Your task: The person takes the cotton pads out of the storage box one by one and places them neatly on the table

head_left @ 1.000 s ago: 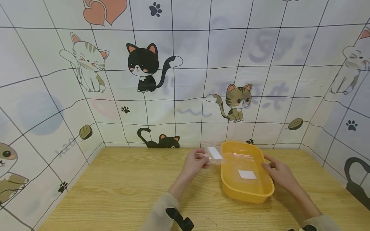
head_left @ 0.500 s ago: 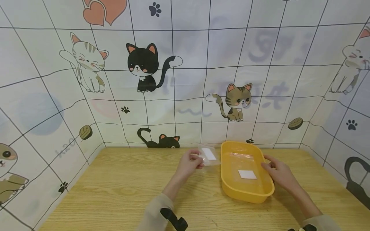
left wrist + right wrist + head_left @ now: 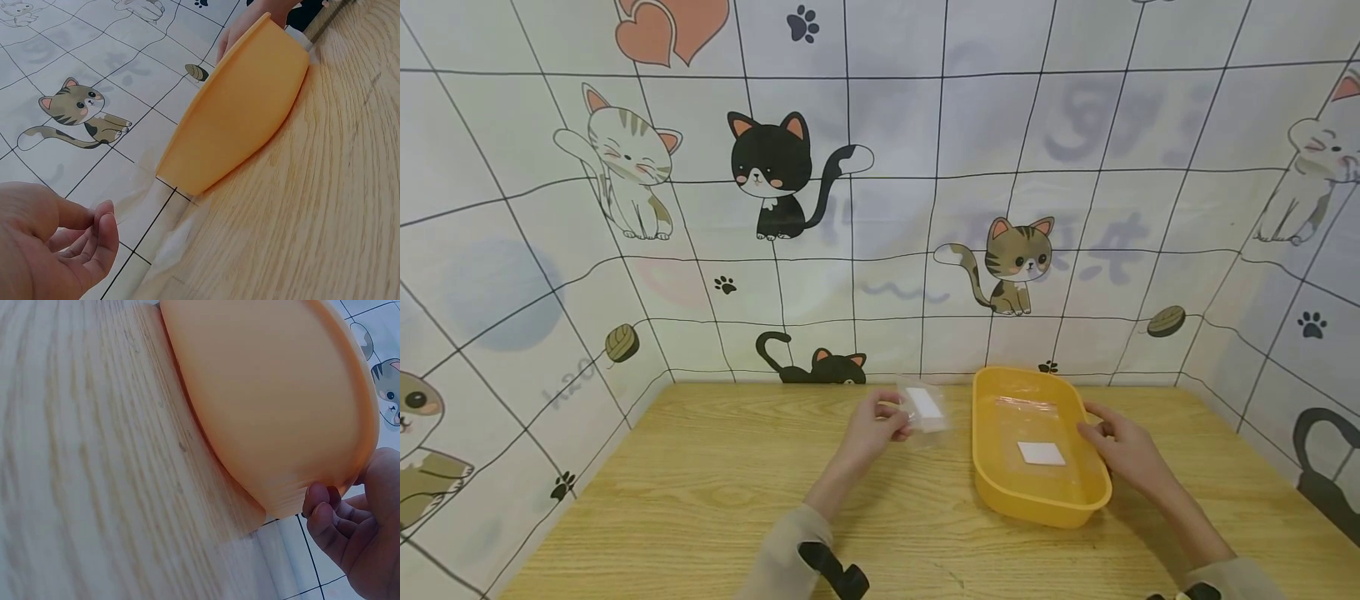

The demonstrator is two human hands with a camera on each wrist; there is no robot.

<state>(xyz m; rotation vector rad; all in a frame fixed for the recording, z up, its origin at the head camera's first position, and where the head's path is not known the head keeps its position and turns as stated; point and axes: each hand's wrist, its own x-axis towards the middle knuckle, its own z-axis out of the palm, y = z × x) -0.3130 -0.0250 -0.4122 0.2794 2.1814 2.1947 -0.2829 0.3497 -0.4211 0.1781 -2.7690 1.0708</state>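
Note:
Between thumb and fingers, my left hand [image 3: 871,427] pinches a small clear plastic bag [image 3: 922,404] with a white label on it. The bag hangs left of a yellow plastic basin [image 3: 1037,508], apart from its rim. In the left wrist view the bag [image 3: 133,192] is see-through and faint before the fingertips. My right hand [image 3: 1126,448] grips the basin's right rim; the right wrist view shows its fingers bent at the basin wall [image 3: 269,394]. Inside the basin lies another clear plastic piece with a white label [image 3: 1041,453].
The basin stands on a wood-grain table [image 3: 700,500], right of its middle. A white cloth backdrop [image 3: 895,208] with grid lines and cartoon cats rises behind the table and along both sides. A black camera strap [image 3: 831,567] circles the left sleeve.
My left hand has moved left with the clear bag, from the basin's left rim to a spot farther from it. The right hand and basin have stayed in place.

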